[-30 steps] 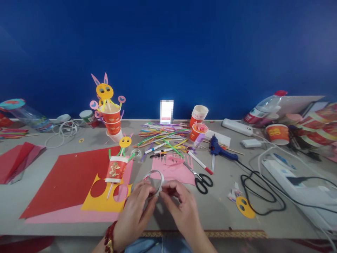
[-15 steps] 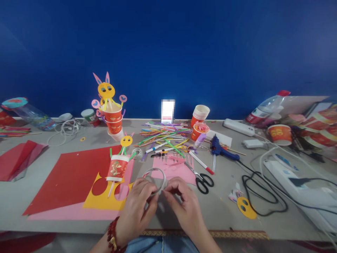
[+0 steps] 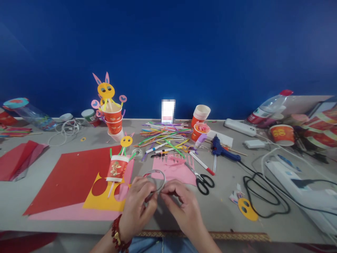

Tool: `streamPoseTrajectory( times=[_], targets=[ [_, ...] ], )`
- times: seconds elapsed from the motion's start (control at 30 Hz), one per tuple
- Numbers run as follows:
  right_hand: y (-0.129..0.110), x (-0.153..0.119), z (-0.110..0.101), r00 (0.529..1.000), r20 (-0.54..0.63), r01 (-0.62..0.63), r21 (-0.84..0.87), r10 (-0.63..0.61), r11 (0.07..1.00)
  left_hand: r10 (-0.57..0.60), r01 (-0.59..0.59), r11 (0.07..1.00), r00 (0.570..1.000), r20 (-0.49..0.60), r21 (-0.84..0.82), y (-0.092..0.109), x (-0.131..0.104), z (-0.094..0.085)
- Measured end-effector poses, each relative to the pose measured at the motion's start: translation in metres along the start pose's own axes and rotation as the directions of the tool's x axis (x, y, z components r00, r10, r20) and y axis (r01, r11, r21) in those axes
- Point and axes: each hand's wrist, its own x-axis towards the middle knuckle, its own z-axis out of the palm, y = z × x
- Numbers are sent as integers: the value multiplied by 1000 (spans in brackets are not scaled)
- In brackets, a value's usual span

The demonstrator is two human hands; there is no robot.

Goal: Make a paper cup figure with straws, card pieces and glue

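Observation:
Near the table's front edge, a thin pale ring that looks like a roll of tape [image 3: 164,178] stands tilted between my hands, with small red print inside. My left hand [image 3: 139,201] is closed around its near left side. On the other side my right hand [image 3: 182,203] pinches at the near right edge; whatever lies between those fingertips is too small to make out. Beyond the ring lies a fringed pink sheet [image 3: 175,172], with black-handled scissors [image 3: 202,182] over its right edge. Left of my left hand, a small cup figure [image 3: 117,168] rests on a yellow sheet with round cut-outs [image 3: 97,200].
Colourful pipe cleaners [image 3: 163,133] and markers are heaped at mid-table. A blue glue gun [image 3: 223,151] with a looped black cord lies right, near a yellow rabbit face [image 3: 247,209]. Stacked decorated cups [image 3: 113,116] stand at back left. Red paper [image 3: 68,179] covers the left side.
My right fingertips have moved slightly left along the ring's near edge. The ring is still between my hands, turned slightly. The head view has shifted a little.

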Motion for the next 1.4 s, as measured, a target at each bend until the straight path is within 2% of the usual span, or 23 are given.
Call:
streamPoseTrajectory(
  times=[0.17, 0.27, 0.33, 0.4, 0.5, 0.57, 0.67, 0.73, 0.83, 0.9, 0.97, 1.07, 1.23, 1.3, 1.4],
  targets=[
    [2, -7, 10, 995, -62, 74, -26, -75, 997, -80, 76, 994, 995, -53, -72, 2, -3, 5],
    [6, -15, 11, 981, -147, 119, -32, -122, 992, -188, 172, 968, 979, -75, -180, -2, -4, 5],
    [11, -17, 2, 962, -262, 88, 25, -78, 996, -274, 244, 946, 953, -126, -214, -9, -5, 3],
    [18, -16, -13, 939, -343, 20, 113, 20, 993, -280, 260, 955, 949, -148, -143, -17, -6, 0],
    [30, -13, -37, 954, -288, -58, 87, 81, 994, -148, 149, 982, 989, -14, 115, -27, -6, -1],
    [37, -13, -48, 961, -253, -100, 59, 112, 993, -101, 79, 962, 992, 73, 260, -31, -6, 3],
    [42, -17, -53, 955, -250, -145, 73, 159, 987, -101, 63, 932, 991, 88, 358, -27, -4, 11],
    [43, -21, -54, 945, -274, -159, 87, 177, 983, -88, 38, 939, 987, 131, 342, -19, -1, 18],
    [43, -24, -55, 945, -276, -155, 89, 174, 984, -59, -35, 959, 946, 318, 282, -2, 10, 30],
    [43, -25, -57, 953, -265, -131, 66, 144, 989, -98, -38, 947, 912, 397, 320, 7, 19, 39],
    [44, -27, -59, 957, -267, -110, 29, 114, 994, -141, -37, 925, 890, 433, 378, 12, 27, 45],
    [45, -29, -62, 958, -269, -103, -13, 96, 995, -154, -60, 908, 874, 461, 416, 13, 32, 51],
    [48, -32, -63, 950, -297, -106, -10, 98, 994, -138, -42, 931, 879, 456, 361, 11, 30, 54],
    [49, -34, -62, 944, -309, -114, 12, 112, 993, -118, -20, 956, 887, 447, 291, 10, 28, 53],
    [49, -37, -58, 936, -298, -162, 115, 189, 980, -65, 31, 995, 923, 380, 95, 9, 27, 48]
  ],
)
